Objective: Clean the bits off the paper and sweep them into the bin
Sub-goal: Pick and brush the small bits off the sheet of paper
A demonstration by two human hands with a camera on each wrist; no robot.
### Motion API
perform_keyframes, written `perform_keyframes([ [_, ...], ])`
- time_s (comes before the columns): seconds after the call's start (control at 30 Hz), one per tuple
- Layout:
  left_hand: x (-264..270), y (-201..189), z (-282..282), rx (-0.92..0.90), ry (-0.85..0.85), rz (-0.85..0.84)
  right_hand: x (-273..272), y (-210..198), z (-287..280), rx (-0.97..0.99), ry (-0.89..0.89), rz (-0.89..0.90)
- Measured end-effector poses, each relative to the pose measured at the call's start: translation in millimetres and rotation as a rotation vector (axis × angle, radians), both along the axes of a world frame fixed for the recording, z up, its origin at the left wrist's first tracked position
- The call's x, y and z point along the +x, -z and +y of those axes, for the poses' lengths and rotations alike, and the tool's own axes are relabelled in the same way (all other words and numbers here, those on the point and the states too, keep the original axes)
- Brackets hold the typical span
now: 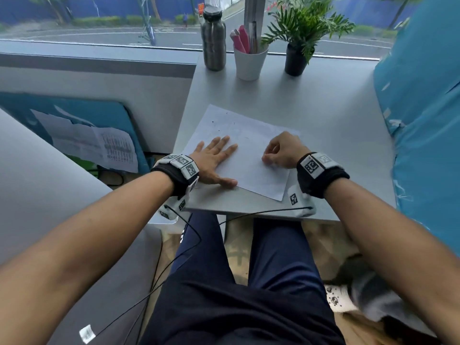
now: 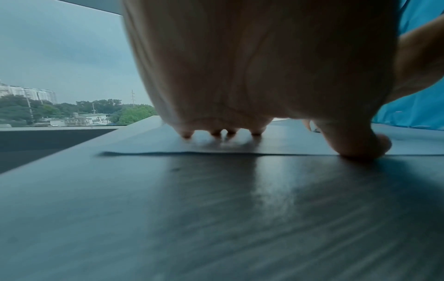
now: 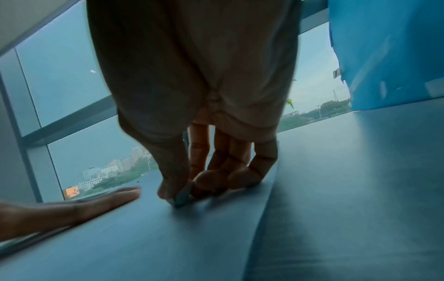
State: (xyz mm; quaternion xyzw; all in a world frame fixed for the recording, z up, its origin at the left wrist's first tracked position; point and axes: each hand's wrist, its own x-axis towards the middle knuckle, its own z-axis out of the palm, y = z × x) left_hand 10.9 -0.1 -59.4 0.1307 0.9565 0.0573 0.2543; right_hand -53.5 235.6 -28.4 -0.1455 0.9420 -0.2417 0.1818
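Observation:
A white sheet of paper [image 1: 251, 170] lies slanted on the grey table [image 1: 323, 115]. A few tiny dark bits [image 1: 213, 122] dot its far half. My left hand [image 1: 215, 156] presses flat on the sheet's left side, fingers straight and the thumb at the near edge [image 2: 360, 148]. My right hand [image 1: 280, 151] is curled over the sheet's right side. In the right wrist view its thumb and fingers [image 3: 192, 182] pinch a small grey piece [image 3: 183, 195], perhaps an eraser, against the paper [image 3: 168, 237]. No bin is in view.
At the table's far end stand a steel bottle [image 1: 213, 41], a white cup of pens [image 1: 250, 62] and a potted plant [image 1: 297, 58]. A blue padded panel [image 1: 423, 120] borders the right side. The table drops off at the left and at the front edge [image 1: 249, 214].

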Motion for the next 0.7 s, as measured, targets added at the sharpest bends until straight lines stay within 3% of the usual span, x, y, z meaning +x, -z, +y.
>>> perform_keyframes([
  [0.1,3.8,-1.2,-4.6,-0.078,-0.119,0.036,-1.3,0.9,-1.6,0.009,0.011,-0.01],
  [0.17,9.5,-6.6,2.1,-0.152,-0.105,0.112,-2.1,0.4,-1.5,0.016,0.006,-0.012],
  [0.27,25.5,-13.3,30.7,-0.023,0.179,0.174,-3.4,-0.1,1.8,0.023,-0.016,-0.01],
  [0.37,41.7,-6.8,56.9,0.114,0.424,0.05,-3.1,-2.9,6.0,0.045,-0.034,-0.017],
  [0.7,-14.5,-15.2,-13.0,0.061,-0.014,-0.033,0.1,-9.4,10.9,0.056,-0.016,-0.011],
])
